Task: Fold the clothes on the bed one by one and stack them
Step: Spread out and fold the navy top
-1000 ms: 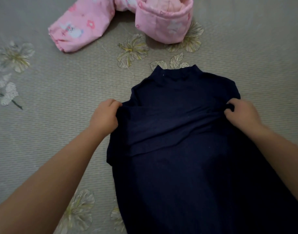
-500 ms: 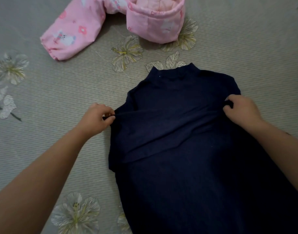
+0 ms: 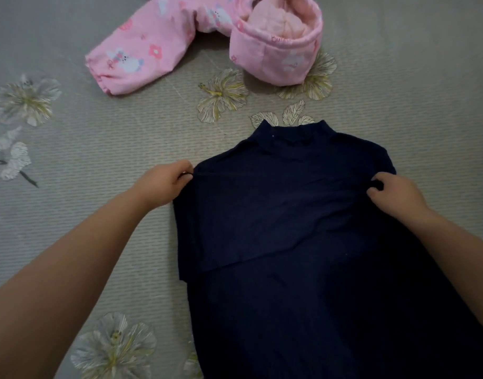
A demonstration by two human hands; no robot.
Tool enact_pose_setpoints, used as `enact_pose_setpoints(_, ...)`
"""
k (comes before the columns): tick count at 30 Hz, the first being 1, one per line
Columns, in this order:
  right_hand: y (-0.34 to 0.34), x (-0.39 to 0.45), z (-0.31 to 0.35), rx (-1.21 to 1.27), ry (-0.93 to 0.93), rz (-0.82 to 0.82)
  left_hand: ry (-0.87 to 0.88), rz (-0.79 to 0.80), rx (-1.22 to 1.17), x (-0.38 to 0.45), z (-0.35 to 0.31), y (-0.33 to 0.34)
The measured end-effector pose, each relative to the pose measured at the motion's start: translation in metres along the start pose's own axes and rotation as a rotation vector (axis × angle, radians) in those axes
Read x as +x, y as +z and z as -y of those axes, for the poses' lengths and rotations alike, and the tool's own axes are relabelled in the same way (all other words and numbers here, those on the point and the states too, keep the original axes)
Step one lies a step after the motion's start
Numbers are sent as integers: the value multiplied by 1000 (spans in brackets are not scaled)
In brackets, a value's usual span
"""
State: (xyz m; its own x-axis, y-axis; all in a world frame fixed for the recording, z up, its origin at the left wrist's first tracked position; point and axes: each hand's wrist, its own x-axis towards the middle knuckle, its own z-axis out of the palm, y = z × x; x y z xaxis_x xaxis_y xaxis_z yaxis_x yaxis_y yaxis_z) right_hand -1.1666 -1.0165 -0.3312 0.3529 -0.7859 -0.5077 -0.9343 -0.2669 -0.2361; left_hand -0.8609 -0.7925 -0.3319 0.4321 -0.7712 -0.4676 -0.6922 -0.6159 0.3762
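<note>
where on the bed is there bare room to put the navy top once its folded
Bare bed cover left of the navy top, below the pink jacket; also the far right. The middle is crowded: both hands grip the top.

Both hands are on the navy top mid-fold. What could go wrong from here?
1. The left hand and right hand pinch only the side edges of the navy top, so the slack middle may wrinkle or the fold may come out crooked.
2. The folded-over layer's lower edge runs slanted, so the next fold may not line up.
3. The pink jacket lies just beyond the collar; pushing the top forward may snag it.
</note>
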Motion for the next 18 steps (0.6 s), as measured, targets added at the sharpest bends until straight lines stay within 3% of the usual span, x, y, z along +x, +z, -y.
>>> enact_pose_setpoints(5,-8,5,11,55,67,40,-32,20,478,11,13,14)
enact_pose_setpoints(9,-7,22,12,48,129,51,-82,15,657,19,14,30)
enact_pose_setpoints(13,1,31,2,-24,89,-45,-92,-106,635,15,14,39)
enact_pose_setpoints(16,7,34,-15,-57,-22,-60,98,-278,511,1,4,50)
enact_pose_setpoints(18,9,30,-26,-22,-87,-74,236,-235,477,-14,-14,61)
